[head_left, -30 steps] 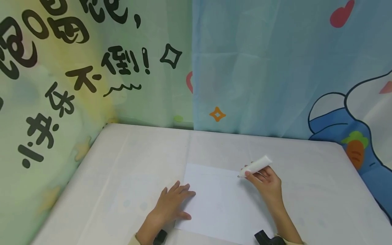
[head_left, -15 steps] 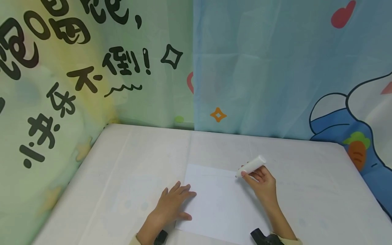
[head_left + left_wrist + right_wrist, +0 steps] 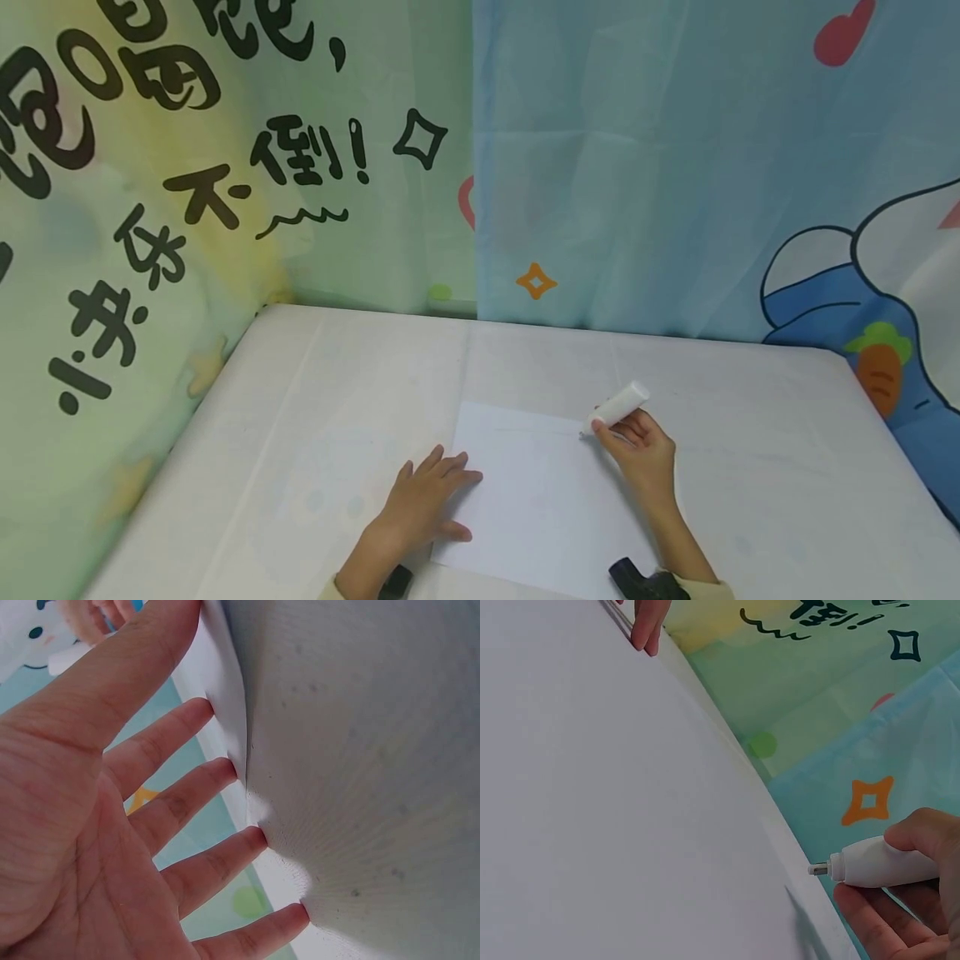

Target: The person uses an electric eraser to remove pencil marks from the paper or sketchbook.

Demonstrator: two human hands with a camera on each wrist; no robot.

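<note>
A sheet of white paper lies on the white-covered table. My left hand rests at the paper's left edge with fingers spread. In the left wrist view, several fingertips of this hand press along the paper edge and the cloth. My right hand holds a thick, white, pen-like tool between thumb and fingers, above the paper's far right corner. In the right wrist view, the tool shows a narrow metal tip pointing left, apart from the paper, whose surface carries its shadow. Its exact kind I cannot tell.
The white tablecloth stretches around the paper to the table's far edge. Behind it hang a green printed curtain with black lettering and a blue one. A black wrist-camera mount sits at the right wrist.
My right hand has shifted slightly left with the white tool, mostly in the first half second. The left hand has stayed in place on the paper's edge.
</note>
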